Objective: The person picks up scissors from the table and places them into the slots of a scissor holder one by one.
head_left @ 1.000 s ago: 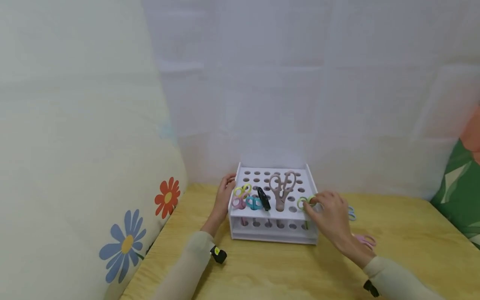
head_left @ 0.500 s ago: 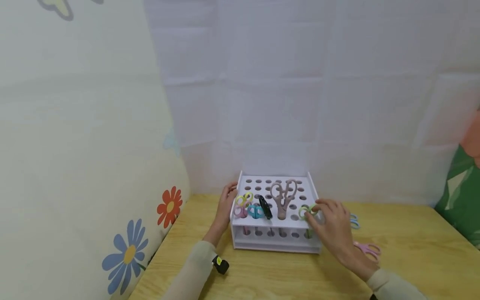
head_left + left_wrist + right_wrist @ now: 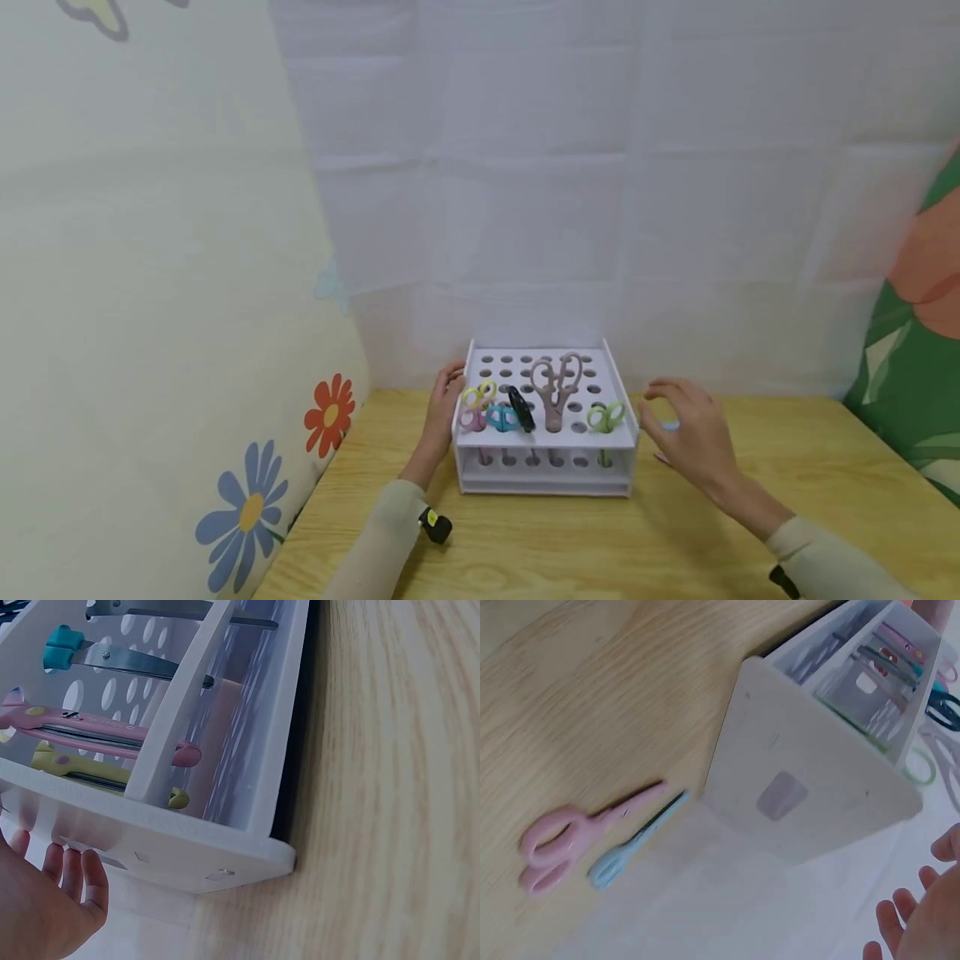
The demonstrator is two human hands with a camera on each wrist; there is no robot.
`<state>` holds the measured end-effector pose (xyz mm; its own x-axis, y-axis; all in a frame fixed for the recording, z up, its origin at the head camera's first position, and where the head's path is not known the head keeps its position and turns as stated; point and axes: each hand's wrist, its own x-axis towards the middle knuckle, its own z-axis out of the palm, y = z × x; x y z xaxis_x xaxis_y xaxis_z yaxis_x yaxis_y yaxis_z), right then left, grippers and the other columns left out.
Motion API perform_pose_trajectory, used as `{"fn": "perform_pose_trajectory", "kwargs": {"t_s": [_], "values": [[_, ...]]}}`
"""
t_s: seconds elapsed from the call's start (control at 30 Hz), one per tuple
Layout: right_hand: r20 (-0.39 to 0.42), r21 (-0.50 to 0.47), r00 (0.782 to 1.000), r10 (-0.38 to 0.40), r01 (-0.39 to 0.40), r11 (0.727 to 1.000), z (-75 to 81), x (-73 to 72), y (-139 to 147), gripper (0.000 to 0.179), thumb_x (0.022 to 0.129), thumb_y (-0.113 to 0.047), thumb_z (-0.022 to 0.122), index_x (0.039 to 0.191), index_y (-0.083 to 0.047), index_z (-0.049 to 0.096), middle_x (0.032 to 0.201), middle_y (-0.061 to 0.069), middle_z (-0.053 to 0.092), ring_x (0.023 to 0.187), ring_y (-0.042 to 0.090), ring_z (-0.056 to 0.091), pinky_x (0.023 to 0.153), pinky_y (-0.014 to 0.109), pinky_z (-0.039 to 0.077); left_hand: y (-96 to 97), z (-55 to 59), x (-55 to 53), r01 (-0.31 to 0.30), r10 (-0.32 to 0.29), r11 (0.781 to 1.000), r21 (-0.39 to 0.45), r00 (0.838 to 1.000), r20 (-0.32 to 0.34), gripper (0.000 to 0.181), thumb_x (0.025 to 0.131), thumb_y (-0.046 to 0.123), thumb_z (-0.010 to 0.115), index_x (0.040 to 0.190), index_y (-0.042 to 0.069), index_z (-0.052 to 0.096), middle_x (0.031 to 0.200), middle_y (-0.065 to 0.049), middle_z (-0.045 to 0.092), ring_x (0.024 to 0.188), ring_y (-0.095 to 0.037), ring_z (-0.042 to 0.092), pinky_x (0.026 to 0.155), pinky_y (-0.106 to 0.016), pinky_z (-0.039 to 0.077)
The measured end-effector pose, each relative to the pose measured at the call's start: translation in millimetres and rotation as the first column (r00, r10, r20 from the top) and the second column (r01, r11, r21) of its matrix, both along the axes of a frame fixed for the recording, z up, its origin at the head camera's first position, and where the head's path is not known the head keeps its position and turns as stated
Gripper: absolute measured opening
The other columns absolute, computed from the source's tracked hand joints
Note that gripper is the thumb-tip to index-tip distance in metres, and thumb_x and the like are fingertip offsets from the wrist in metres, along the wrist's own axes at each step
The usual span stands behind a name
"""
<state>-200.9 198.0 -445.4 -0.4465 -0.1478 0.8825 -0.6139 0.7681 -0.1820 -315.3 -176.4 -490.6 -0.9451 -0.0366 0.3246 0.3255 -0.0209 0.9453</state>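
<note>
A white rack (image 3: 540, 440) with rows of round holes stands on the table. Along its front and left sit scissors, points down: yellow scissors (image 3: 56, 763), pink scissors (image 3: 112, 737), teal scissors (image 3: 502, 419), black-handled scissors (image 3: 520, 407), large grey-brown scissors (image 3: 554, 414) and, at the front right, green scissors (image 3: 606, 426). My left hand (image 3: 441, 408) rests its fingertips against the rack's left side panel. Just right of the rack, my right hand (image 3: 693, 437) hovers with thumb and fingers apart, holding nothing.
Loose pink scissors (image 3: 577, 834) and light blue scissors (image 3: 615, 861) lie on the wooden table (image 3: 555, 550) right of the rack, mostly behind the right hand in the head view. White cloth (image 3: 487, 167) hangs behind; a flowered cloth (image 3: 187, 333) borders the left.
My right hand has let go of the green scissors, which stay upright in the front right hole, and has moved right, off the rack. The left hand stays at the rack's side.
</note>
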Motion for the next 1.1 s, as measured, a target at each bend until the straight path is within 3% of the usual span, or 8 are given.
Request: {"fn": "perform_pose_trajectory", "kwargs": {"t_s": [0.13,0.27,0.5,0.6,0.7,0.87,1.1], "values": [[0.015,0.019,1.000,-0.015,0.015,1.000,4.5,2.3,17,0.018,0.079,-0.009,0.077,0.095,-0.001,0.073,0.102,0.013,0.071,0.095,0.035,0.066,0.078,0.054,0.049,-0.6,-0.7,-3.2,-0.040,0.040,0.999,-0.009,0.999,-0.013,0.043,0.107,0.024,0.050,0.145,0.003,0.051,0.138,-0.021,0.055,0.122,-0.034,0.053,0.097,-0.034,0.042],[0.070,0.055,0.996,-0.047,0.043,0.998,5.1,8.2,35,0.019,0.078,-0.006,0.078,0.095,-0.003,0.072,0.102,0.012,0.071,0.092,0.033,0.067,0.074,0.051,0.052,-1.1,1.9,-2.5,-0.035,0.035,0.999,-0.009,0.999,-0.002,0.043,0.107,0.024,0.048,0.145,0.004,0.050,0.139,-0.022,0.053,0.125,-0.038,0.052,0.098,-0.035,0.041],[0.189,0.122,0.974,-0.123,0.101,0.987,-2.6,18.4,63,0.019,0.080,-0.011,0.080,0.095,-0.004,0.071,0.095,0.011,0.070,0.082,0.031,0.066,0.064,0.049,0.051,-1.1,27.6,20.2,0.015,-0.015,1.000,0.009,1.000,0.006,0.040,0.107,0.012,0.046,0.143,-0.006,0.048,0.138,-0.026,0.053,0.124,-0.042,0.051,0.093,-0.029,0.044],[0.253,0.138,0.957,-0.140,0.107,0.985,-7.2,22.1,73,0.018,0.082,-0.012,0.081,0.096,-0.003,0.073,0.095,0.010,0.071,0.081,0.032,0.067,0.063,0.049,0.052,-1.2,28.2,19.7,0.010,-0.010,1.000,0.007,1.000,0.003,0.040,0.107,0.012,0.046,0.143,-0.007,0.048,0.138,-0.026,0.053,0.123,-0.041,0.052,0.092,-0.028,0.045],[0.292,0.190,0.944,-0.155,0.101,0.977,-12.9,24.1,83,0.018,0.081,-0.011,0.082,0.095,-0.003,0.074,0.093,0.010,0.071,0.078,0.031,0.067,0.061,0.048,0.052,-2.1,25.5,14.3,0.019,-0.019,1.000,0.016,1.000,0.014,0.041,0.107,0.012,0.046,0.144,-0.007,0.047,0.139,-0.026,0.052,0.125,-0.043,0.051,0.092,-0.027,0.045],[0.326,0.301,0.926,-0.190,0.088,0.950,-25.0,26.3,97,0.019,0.078,-0.016,0.084,0.090,-0.006,0.074,0.090,0.008,0.072,0.072,0.025,0.067,0.056,0.041,0.051,-3.7,9.3,-0.4,0.027,-0.028,0.999,0.035,0.999,0.026,0.042,0.108,0.015,0.045,0.146,-0.003,0.046,0.142,-0.026,0.050,0.126,-0.042,0.050,0.094,-0.028,0.044],[0.439,0.335,0.867,-0.235,0.084,0.938,-43.2,32.9,112,0.019,0.082,-0.021,0.082,0.092,-0.007,0.074,0.091,0.006,0.070,0.074,0.024,0.065,0.061,0.042,0.051,2.3,-4.7,-4.1,-0.013,0.013,1.000,0.016,1.000,0.001,0.044,0.108,0.023,0.045,0.146,0.002,0.048,0.141,-0.022,0.052,0.125,-0.037,0.051,0.097,-0.030,0.042]]}}
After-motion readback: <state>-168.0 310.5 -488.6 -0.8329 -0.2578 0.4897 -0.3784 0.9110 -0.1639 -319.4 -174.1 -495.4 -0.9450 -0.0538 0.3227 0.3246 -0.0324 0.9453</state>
